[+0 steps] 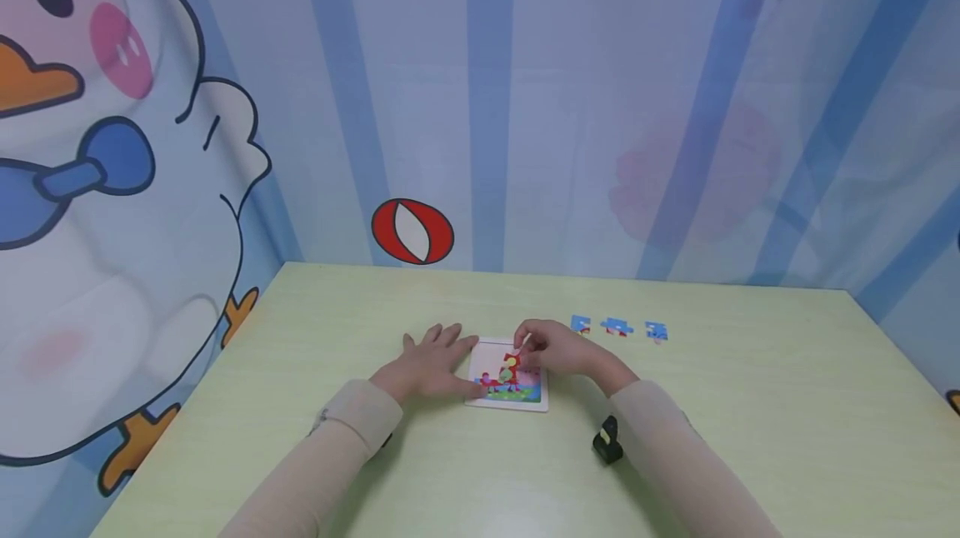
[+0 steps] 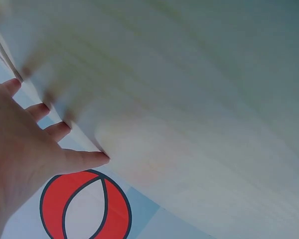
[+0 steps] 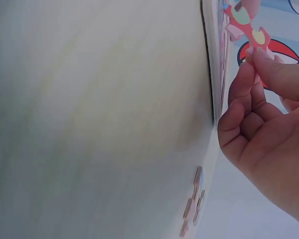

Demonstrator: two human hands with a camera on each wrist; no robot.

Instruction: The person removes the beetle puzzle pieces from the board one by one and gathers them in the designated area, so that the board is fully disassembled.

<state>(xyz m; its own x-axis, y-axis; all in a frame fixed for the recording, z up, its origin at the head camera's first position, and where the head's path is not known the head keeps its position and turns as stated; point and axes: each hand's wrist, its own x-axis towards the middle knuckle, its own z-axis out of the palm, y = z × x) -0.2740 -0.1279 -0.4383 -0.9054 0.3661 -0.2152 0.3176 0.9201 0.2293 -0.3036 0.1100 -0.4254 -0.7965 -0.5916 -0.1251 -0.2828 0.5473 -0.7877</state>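
Observation:
My right hand (image 1: 558, 348) pinches a red jigsaw piece (image 3: 259, 37) with green and yellow patches between thumb and forefinger. The piece stands tilted over the puzzle board (image 1: 510, 341), a white-framed square partly filled with a colourful picture. Fitted pieces (image 1: 525, 394) with green and blue show along the board's lower part. My left hand (image 1: 431, 363) lies with fingers spread at the board's left side, its thumb reaching the lower left corner. In the left wrist view the left hand's fingertips (image 2: 102, 158) come down on the tabletop.
Behind and to the right of the board lie three loose jigsaw pieces (image 1: 617, 327) in blue and red. A small black device (image 1: 607, 440) is at my right wrist. The pale wooden table (image 1: 750, 405) ends at a printed curtain (image 1: 555, 105) at the back.

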